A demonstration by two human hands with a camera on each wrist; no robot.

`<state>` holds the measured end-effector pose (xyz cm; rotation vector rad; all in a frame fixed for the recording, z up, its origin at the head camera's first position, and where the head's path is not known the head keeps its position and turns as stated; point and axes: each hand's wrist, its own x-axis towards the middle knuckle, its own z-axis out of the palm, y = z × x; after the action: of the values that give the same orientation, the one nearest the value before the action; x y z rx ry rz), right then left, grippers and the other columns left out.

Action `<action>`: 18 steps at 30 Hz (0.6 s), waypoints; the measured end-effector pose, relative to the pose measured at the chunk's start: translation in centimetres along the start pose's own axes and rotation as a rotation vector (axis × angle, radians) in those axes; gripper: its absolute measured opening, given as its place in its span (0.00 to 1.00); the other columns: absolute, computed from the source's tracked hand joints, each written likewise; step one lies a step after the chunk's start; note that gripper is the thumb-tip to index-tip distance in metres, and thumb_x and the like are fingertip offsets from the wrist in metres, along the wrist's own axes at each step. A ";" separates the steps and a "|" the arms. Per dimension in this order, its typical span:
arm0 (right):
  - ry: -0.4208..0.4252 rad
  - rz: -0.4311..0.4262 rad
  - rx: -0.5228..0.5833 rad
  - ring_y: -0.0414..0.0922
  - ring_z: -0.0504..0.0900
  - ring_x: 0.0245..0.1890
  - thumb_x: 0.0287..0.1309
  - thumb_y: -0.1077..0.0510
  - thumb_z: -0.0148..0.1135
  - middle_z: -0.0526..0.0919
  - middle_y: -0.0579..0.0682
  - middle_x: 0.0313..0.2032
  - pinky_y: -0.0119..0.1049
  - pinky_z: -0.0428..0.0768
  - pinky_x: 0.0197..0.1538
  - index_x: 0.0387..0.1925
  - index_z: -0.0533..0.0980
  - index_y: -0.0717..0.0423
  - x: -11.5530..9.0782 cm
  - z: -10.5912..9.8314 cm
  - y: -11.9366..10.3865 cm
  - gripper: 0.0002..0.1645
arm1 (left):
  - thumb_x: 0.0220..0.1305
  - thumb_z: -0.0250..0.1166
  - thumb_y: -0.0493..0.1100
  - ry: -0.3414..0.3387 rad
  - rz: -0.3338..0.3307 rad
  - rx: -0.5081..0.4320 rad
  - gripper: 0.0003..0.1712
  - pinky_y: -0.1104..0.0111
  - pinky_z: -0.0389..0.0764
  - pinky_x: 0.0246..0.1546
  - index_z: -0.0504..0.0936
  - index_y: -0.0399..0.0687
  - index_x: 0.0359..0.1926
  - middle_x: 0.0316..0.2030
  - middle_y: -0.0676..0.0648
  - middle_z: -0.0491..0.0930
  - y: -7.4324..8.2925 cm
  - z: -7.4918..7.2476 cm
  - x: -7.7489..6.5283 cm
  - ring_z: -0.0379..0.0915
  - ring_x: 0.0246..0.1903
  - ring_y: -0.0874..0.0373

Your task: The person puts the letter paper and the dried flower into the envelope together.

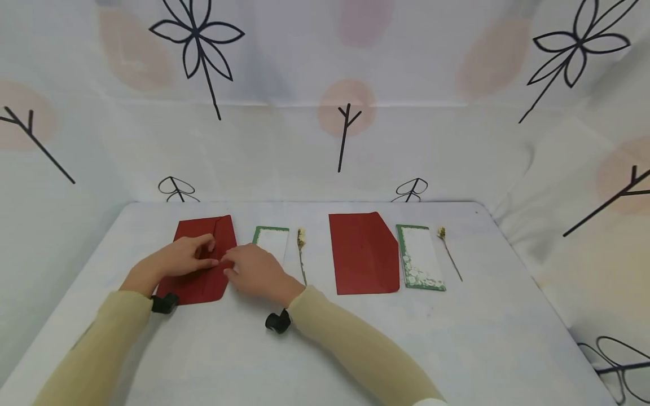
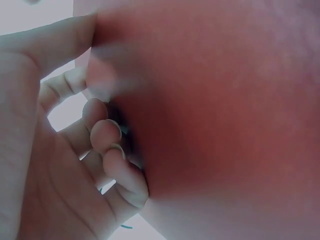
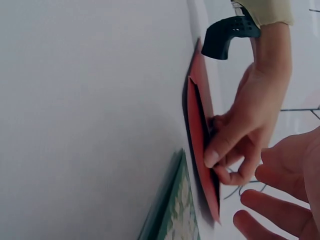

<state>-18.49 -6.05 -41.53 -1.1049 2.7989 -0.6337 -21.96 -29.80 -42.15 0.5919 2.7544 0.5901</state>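
Note:
At the left of the table in the head view lies a red envelope (image 1: 209, 288), its flap along the right side. My left hand (image 1: 189, 256) is over it, and the thumb and curled fingers pinch the flap edge. The right wrist view shows the left thumb on the near side of the raised flap (image 3: 195, 115); the fingers are partly hidden behind it. Beside the flap is my right hand (image 1: 259, 273), its fingers loosely bent with nothing between them. A white card with a green border (image 1: 274, 235) is partly hidden behind the right hand.
A dried flower (image 1: 301, 239) lies right of that card. Farther right are a second red envelope (image 1: 363, 256), another green-bordered card (image 1: 421, 254) and a second dried flower (image 1: 443, 234). White patterned cloth (image 1: 284, 152) stands behind the white table (image 1: 457, 338).

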 end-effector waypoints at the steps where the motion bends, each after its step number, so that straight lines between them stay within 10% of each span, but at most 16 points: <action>1: 0.019 0.013 0.028 0.39 0.74 0.60 0.70 0.51 0.57 0.80 0.40 0.57 0.30 0.72 0.59 0.57 0.79 0.47 -0.2 -0.2 0.2 0.17 | 0.62 0.70 0.53 -0.005 -0.004 -0.001 0.20 0.64 0.72 0.28 0.69 0.51 0.41 0.22 0.52 0.71 0.0 0.0 0.0 0.69 0.25 0.58; 11: 0.141 0.174 0.416 0.40 0.81 0.49 0.69 0.54 0.60 0.82 0.46 0.55 0.31 0.77 0.43 0.60 0.78 0.49 -2.5 -1.7 3.4 0.20 | 0.62 0.70 0.52 -0.013 -0.012 -0.015 0.20 0.64 0.72 0.29 0.69 0.50 0.40 0.23 0.52 0.71 0.5 -0.3 0.1 0.69 0.26 0.57; 18: 0.199 0.296 0.640 0.42 0.81 0.52 0.66 0.55 0.63 0.82 0.44 0.55 0.36 0.79 0.50 0.61 0.77 0.52 -3.6 -2.1 5.2 0.22 | 0.62 0.71 0.52 -0.025 -0.018 -0.018 0.20 0.64 0.71 0.29 0.69 0.50 0.40 0.22 0.52 0.71 0.6 -0.5 0.0 0.69 0.26 0.57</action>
<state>-19.59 0.54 -42.04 -0.5163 2.5062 -1.5120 -21.93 -29.45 -41.43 0.5661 2.7254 0.5994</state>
